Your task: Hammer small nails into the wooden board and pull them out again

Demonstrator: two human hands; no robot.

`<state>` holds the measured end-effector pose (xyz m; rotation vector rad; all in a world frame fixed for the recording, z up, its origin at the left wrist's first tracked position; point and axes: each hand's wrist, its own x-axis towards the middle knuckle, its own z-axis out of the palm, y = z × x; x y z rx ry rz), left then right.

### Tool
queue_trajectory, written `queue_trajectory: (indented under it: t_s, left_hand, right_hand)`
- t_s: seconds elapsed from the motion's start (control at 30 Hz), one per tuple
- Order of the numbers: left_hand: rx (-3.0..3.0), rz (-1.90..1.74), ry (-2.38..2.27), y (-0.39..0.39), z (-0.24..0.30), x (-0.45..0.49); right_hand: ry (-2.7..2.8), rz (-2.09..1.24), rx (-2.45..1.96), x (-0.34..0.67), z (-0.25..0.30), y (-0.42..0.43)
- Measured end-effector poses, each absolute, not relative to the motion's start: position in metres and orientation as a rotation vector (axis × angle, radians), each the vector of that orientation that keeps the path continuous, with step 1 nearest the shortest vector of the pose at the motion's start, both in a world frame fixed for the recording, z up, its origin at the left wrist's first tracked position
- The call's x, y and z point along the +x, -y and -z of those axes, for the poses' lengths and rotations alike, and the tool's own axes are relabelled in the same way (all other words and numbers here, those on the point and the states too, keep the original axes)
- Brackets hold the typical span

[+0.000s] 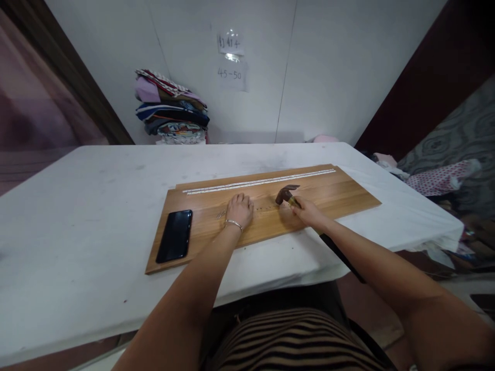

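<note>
My right hand (307,212) is wrapped round the handle of a claw hammer (285,194), gripping it a short way below the head. The hammer head hovers over or close to a wooden board (348,190); whether it touches cannot be told. My left hand (240,208), with a bracelet at the wrist, rests on the board with its fingers curled together and pointing away from me. Anything in those fingers is hidden. Between my hands runs a short row of small nails (265,208). Several loose nails (220,214) lie just left of my left hand.
A black phone (175,236) lies on the board's left end. Two white measuring strips (259,182) run along its far side. The board lies on a white-covered table (96,221). Folded cloths (174,111) are stacked at the back against the wall, below paper notes (231,74).
</note>
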<state>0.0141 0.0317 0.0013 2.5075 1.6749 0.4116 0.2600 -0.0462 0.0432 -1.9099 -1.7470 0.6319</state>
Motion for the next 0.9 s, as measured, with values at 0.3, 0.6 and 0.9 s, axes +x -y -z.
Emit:
queue_trajectory:
  t_s: [0.3,0.6,0.9]
  left_hand:
    - [2.501,-0.43,-1.654,-0.033,0.0011,0.0138]
    - [2.499,-0.423,-1.653,-0.0335,0.0006,0.0134]
    - [2.497,-0.433,-1.657,-0.0333,0.0018,0.0136]
  right_hand:
    - [1.74,-0.629,-1.918,0.2596,-0.0424,0.0458]
    - [1.726,-0.622,-1.96,0.2593,-0.0433,0.0467]
    - [1.737,-0.595,-1.927,0.2619,-0.0408,0.046]
